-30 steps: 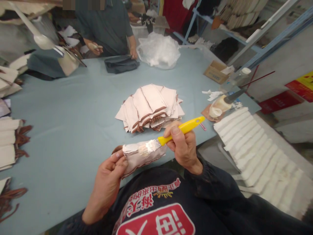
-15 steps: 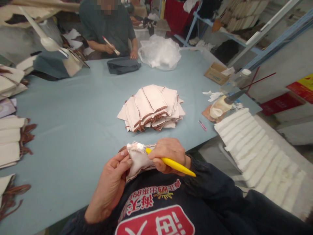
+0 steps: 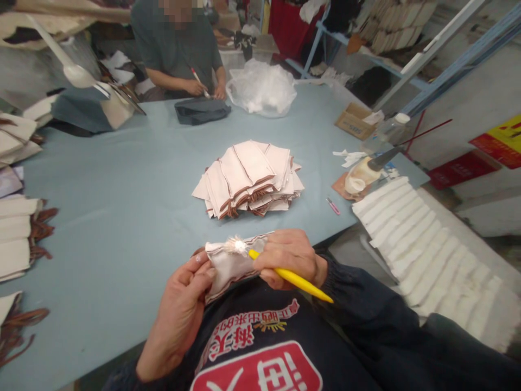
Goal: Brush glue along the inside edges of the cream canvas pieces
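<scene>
My left hand point(image 3: 183, 304) pinches the left end of a pale fabric piece point(image 3: 223, 269) with dark stitched edges, held up close to my apron. In my right hand point(image 3: 287, 258) is a brush with a yellow handle point(image 3: 303, 282). Its white, frayed bristles point(image 3: 238, 245) rest on the piece along the upper edge. The right end of the piece is hidden behind my right hand. Just beyond, a fanned stack of similar pale pieces point(image 3: 248, 174) with brown edges lies on the table.
Across the blue-green table point(image 3: 122, 217) a person point(image 3: 175, 54) works with a brush over dark cloth point(image 3: 202, 111). A plastic bag point(image 3: 262, 89), a cardboard box point(image 3: 356, 121), a glue bottle point(image 3: 362, 176) and small pink snips point(image 3: 332, 206) lie around. White strips point(image 3: 431, 255) stand at right; more pieces point(image 3: 16, 233) lie left.
The brush in my right hand has slid slightly right along the piece's upper edge. Across the table, the co-worker's brush has come down toward their other hand.
</scene>
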Demonstrator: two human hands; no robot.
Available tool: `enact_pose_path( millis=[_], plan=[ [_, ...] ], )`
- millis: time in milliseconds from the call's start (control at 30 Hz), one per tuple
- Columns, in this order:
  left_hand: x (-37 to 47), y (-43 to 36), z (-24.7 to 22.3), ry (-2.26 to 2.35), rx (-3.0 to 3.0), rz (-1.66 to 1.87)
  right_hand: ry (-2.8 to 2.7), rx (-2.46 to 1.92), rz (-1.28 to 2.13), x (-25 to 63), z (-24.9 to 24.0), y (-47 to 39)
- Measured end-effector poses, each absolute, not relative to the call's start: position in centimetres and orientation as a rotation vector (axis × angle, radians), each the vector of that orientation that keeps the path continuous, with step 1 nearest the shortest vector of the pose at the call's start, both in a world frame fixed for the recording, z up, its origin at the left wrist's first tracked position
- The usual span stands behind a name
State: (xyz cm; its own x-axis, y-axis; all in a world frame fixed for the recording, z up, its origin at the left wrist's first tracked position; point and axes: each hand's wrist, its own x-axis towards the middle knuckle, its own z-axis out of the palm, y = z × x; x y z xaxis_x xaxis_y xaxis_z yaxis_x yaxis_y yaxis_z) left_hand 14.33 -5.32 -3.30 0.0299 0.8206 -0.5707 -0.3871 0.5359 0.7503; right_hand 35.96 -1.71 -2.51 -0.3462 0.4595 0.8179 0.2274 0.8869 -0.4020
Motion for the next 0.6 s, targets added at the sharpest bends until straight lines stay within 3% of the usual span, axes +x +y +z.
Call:
enact_pose_path(
  millis=[233,400,600],
  plan=[
    [13.8,-6.5,-5.1,1.334,0.994,1.045,-1.704,-0.817,0.390,36.0,-1.2,-3.2],
    [14.0,-6.8,-6.0,1.438,1.241,1.044,-1.811,-0.692,0.424,34.1,-2.6,-3.2],
    [14.3,-6.3,-5.6,1.426,1.023,1.037,-1.655,-0.778,0.682,34.8,-3.6,-3.9]
  ],
)
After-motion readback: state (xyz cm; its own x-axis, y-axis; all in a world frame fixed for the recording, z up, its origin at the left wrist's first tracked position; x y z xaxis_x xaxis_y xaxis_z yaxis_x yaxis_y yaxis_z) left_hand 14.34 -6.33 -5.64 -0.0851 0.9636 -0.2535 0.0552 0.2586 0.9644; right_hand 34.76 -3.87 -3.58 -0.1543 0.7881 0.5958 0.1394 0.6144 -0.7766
